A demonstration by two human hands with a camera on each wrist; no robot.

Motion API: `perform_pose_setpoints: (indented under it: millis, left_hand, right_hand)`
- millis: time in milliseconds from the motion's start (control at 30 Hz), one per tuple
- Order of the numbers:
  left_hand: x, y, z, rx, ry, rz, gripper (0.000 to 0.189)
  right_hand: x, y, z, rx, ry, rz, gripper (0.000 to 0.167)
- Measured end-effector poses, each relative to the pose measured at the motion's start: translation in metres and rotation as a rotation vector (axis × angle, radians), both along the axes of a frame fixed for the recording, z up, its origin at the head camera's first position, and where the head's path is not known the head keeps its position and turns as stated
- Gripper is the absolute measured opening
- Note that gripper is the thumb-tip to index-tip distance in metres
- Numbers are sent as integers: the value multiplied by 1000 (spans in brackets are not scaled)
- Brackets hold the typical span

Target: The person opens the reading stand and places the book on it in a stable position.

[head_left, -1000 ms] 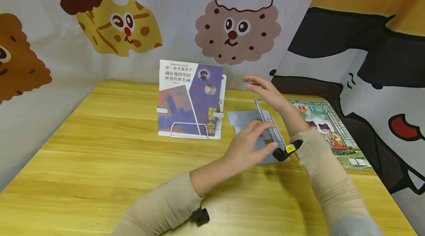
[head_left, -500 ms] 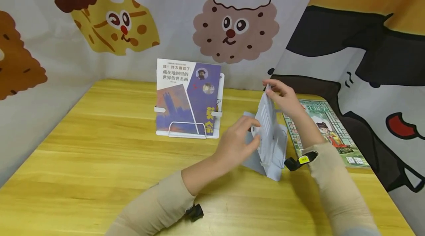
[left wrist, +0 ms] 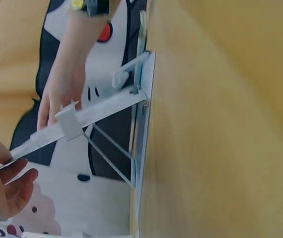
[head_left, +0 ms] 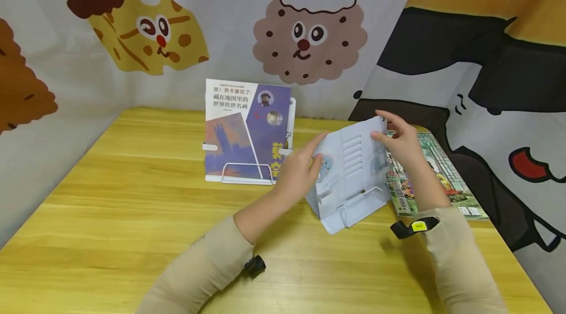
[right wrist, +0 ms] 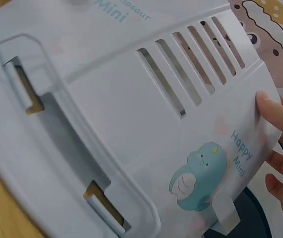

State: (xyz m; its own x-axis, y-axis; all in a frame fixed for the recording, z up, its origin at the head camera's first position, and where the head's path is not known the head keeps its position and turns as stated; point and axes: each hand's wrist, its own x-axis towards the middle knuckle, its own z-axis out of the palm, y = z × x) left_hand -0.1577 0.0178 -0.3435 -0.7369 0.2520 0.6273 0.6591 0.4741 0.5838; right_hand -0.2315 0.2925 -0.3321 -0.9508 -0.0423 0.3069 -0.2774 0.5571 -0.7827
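Both hands pinch the blue book stand — left hand at its left edge, right hand at the top corner. Keep its base flat on the desk — panel tilted evenly.

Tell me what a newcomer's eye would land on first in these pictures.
First, the pale blue book stand propped open at the right middle of the yellow wooden table, with the left hand gripping its left edge and the right hand pinching its top right corner. Behind it to the left a purple book stands upright on a white stand, and a green picture book lies flat at the right.
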Motion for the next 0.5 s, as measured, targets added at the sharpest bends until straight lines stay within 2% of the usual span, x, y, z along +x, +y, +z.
perform_pose_setpoints:
  millis: [100,233,333,500]
  left_hand:
    - [-13,-1,1,-38,-12,46,49]
    - [-32,-2,1,-98,-42,98,54]
    - [-46,-2,1,-118,-116,90,65]
    - [-67,3,0,-75,-260,67,81]
  right_hand:
    - [1,1,-2,9,29,-52,53]
    - [-6,-2,-7,-12,110,-119,51]
    - [-13,-5,-11,-57,158,-163,50]
    - [-22,-11,-13,-102,178,-213,49]
